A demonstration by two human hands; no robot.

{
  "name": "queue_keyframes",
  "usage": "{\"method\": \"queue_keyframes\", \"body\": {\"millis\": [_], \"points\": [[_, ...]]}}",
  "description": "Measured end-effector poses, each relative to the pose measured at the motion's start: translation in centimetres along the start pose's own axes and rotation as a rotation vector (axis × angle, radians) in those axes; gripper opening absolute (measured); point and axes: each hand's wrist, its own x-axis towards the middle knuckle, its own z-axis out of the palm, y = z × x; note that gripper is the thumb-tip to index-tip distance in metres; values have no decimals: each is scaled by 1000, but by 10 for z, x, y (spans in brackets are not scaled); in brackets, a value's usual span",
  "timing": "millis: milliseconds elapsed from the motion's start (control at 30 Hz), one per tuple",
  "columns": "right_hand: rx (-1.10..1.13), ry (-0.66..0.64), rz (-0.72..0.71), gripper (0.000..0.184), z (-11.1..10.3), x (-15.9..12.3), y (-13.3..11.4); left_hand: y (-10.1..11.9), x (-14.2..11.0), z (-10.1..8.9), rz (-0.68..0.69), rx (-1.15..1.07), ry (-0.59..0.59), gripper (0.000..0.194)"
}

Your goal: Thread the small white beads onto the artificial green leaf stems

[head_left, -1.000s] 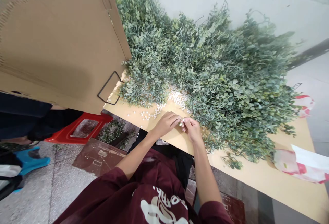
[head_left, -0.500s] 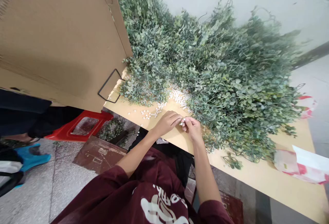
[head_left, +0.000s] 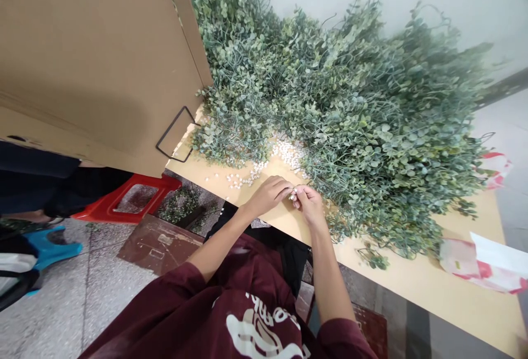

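My left hand (head_left: 269,195) and my right hand (head_left: 309,203) meet over the near edge of the table, fingertips almost together. Between them are small white bead-like pieces (head_left: 293,196), pinched by the thumb and fingers of my right hand. The fingers of my left hand are closed, their tips at the same pieces; what exactly they grip is hard to see. Just beyond the hands, many more loose white pieces (head_left: 287,153) lie scattered on the tabletop. A big heap of green artificial leaf sprigs (head_left: 350,122) rises right behind them and beside my right hand.
A large cardboard box (head_left: 103,62) stands at the left, with a black wire frame (head_left: 173,133) by its corner. One loose sprig (head_left: 373,257) and a red-and-white plastic bag (head_left: 462,257) lie on the table (head_left: 449,304) at right. Below left are red (head_left: 127,199) and blue stools (head_left: 53,249).
The view has shifted slightly. Both hands stay together in nearly the same place, still at the small white pieces.
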Motion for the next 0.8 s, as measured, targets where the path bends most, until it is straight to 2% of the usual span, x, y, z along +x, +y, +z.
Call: {"method": "queue_keyframes", "body": {"millis": [333, 500, 667, 800], "points": [[-117, 38, -43, 35, 4, 0, 0, -2, -1, 1, -6, -29, -13, 28], [-154, 43, -53, 34, 6, -1, -1, 0, 0, 0, -8, -47, 27, 27], [-56, 106, -111, 25, 7, -1, 2, 1, 0, -1, -25, -79, 77, 25], [-108, 91, -151, 23, 7, -2, 3, -1, -1, 1, -39, -86, 85, 24]]}}
